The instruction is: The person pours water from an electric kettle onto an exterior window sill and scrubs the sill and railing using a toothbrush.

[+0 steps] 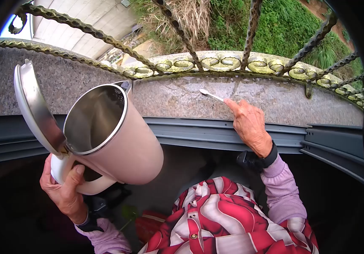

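Observation:
A pinkish-beige electric kettle (133, 146) is tilted at the left, its lid (36, 110) swung open and its metal inside showing. My left hand (66, 188) is wrapped round the kettle's white handle. My right hand (250, 125) is closed on the end of a small white brush (211, 95), which looks like a toothbrush. The brush head points left over the wet part of the stone ledge (177, 99). Whether the bristles touch the stone, I cannot tell.
Behind the ledge runs a metal railing (220, 62) with twisted bars and ring ornaments. Grey window tracks (194, 131) lie along the ledge's near edge. Grass, dry stalks and a pale paved surface show beyond the railing, lower down.

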Demonstrator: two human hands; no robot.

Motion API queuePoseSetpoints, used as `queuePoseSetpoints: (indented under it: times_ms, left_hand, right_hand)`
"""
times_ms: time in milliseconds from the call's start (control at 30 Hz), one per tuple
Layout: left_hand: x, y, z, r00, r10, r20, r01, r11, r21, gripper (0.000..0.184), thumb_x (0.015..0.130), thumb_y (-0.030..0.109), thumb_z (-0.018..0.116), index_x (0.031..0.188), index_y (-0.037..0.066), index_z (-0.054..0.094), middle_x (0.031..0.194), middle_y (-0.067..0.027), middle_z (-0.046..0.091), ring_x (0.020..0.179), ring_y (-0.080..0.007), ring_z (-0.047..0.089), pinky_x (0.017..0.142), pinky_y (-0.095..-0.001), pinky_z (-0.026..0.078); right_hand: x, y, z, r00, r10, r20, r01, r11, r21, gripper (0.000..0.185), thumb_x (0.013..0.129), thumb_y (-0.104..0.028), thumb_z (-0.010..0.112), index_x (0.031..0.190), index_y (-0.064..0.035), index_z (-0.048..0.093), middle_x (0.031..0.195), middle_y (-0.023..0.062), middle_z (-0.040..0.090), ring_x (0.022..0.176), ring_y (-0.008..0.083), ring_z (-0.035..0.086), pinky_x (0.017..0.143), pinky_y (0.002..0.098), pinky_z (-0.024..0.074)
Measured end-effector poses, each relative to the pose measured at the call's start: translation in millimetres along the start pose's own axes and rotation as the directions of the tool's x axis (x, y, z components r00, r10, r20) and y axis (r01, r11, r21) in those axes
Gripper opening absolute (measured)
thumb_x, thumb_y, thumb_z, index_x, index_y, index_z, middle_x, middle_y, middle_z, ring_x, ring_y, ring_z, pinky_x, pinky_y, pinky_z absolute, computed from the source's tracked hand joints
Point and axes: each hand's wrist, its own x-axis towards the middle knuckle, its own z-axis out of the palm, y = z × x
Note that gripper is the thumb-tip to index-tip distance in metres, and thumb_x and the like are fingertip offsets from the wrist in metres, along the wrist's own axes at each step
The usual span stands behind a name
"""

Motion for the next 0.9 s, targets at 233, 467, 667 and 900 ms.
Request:
queuePoseSetpoints:
  times_ms: [233, 467, 667, 900]
  left_hand:
    - [-0.7, 4.2, -1.0, 0.999, -0.04, -0.008, 0.04, 0.999, -0.006, 0.047, 0.064, 0.004, 0.073, 0.107, -0.005, 0.055, 0.075, -0.0029, 0.058, 0.053, -0.0046, 0.047, 0.048, -0.0166, 0.036]
    - [-0.2, -2.8, -8.9, 0.997, -0.074, -0.009, 0.074, 0.997, -0.038, 0.042, 0.066, 0.003, 0.071, 0.104, -0.004, 0.055, 0.076, -0.0024, 0.059, 0.052, -0.0033, 0.046, 0.047, -0.0158, 0.035]
    - [-3.0, -21.5, -8.9, 0.995, -0.089, -0.048, 0.083, 0.99, -0.11, 0.035, 0.069, -0.002, 0.066, 0.102, -0.005, 0.054, 0.074, -0.0031, 0.058, 0.049, -0.0042, 0.046, 0.045, -0.0157, 0.035]
    - [-3.6, -44.8, -2.2, 0.991, -0.069, -0.118, 0.052, 0.988, -0.146, 0.036, 0.068, -0.001, 0.066, 0.102, -0.005, 0.054, 0.067, -0.0046, 0.056, 0.045, -0.0065, 0.045, 0.043, -0.0191, 0.038]
  right_hand:
    - [-11.6, 0.2, 2.8, 0.998, 0.039, -0.046, -0.039, 0.999, 0.013, 0.032, 0.075, -0.004, 0.051, 0.105, -0.0134, 0.056, 0.072, 0.0128, 0.054, 0.063, 0.0312, 0.059, 0.053, 0.0412, 0.0456]
    - [10.0, -20.9, 3.7, 0.992, -0.125, -0.005, 0.125, 0.992, -0.008, 0.023, 0.075, -0.005, 0.051, 0.097, -0.0077, 0.055, 0.069, 0.012, 0.056, 0.061, 0.0304, 0.059, 0.051, 0.0386, 0.0458]
    - [91.1, -71.7, 49.2, 0.855, -0.518, 0.032, 0.505, 0.845, 0.177, 0.014, 0.083, -0.014, 0.046, 0.079, -0.0048, 0.055, 0.065, 0.015, 0.056, 0.063, 0.0301, 0.059, 0.052, 0.0403, 0.0455]
    - [121.6, -41.8, -35.8, 0.776, -0.306, 0.552, 0.381, 0.924, -0.022, 0.024, 0.066, -0.007, 0.052, 0.084, -0.0131, 0.067, 0.075, 0.0116, 0.065, 0.072, 0.0283, 0.064, 0.06, 0.037, 0.0493]
